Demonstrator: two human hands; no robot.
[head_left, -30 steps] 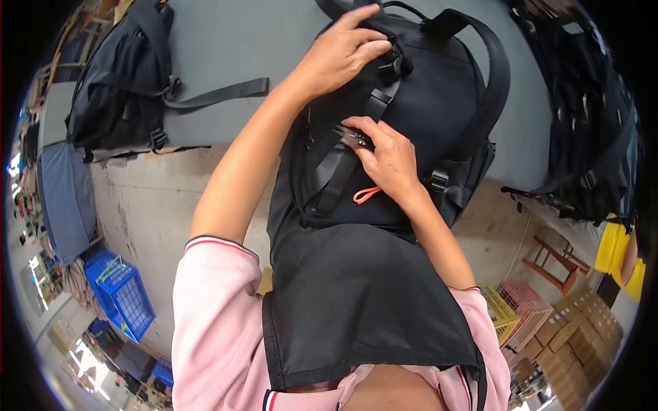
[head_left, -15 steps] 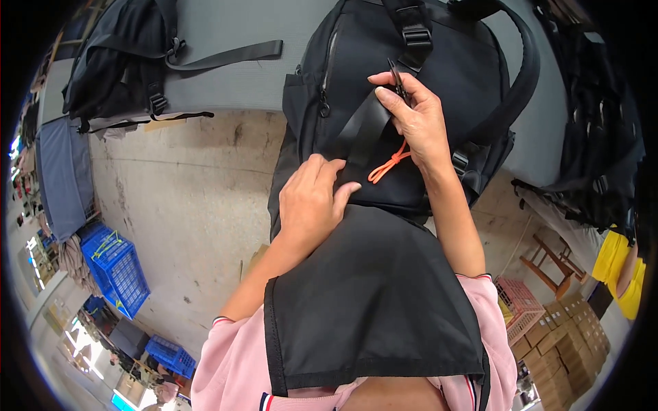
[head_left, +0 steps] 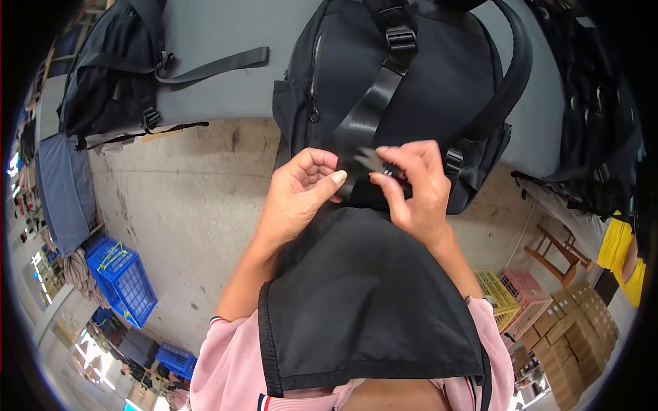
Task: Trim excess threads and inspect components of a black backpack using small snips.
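A black backpack [head_left: 439, 82] lies at the table's near edge, right in front of me. Down its front runs a glossy black webbing strap [head_left: 370, 113] from a plastic buckle [head_left: 401, 40]. My left hand [head_left: 295, 195] is closed, its thumb and fingers pinching the strap's lower end. Just right of it, my right hand [head_left: 425, 192] is closed around small thread snips [head_left: 370, 160]. Their blades, smeared by motion, point left toward the strap end. Whether they touch it, I cannot tell. A black apron [head_left: 377, 294] covers my lap.
Another black backpack [head_left: 113, 75] sits at the left on the grey table [head_left: 212, 41]. More black bags [head_left: 589, 123] are piled at the right. Blue crates [head_left: 123, 277] stand on the floor to the left. Cartons [head_left: 576, 329], a pink crate [head_left: 524, 294] and a wooden stool [head_left: 558, 257] are lower right.
My right hand has come down toward my left with the snips, whose blades now point left. The left hand has closed on the strap end. The orange cord no longer shows.
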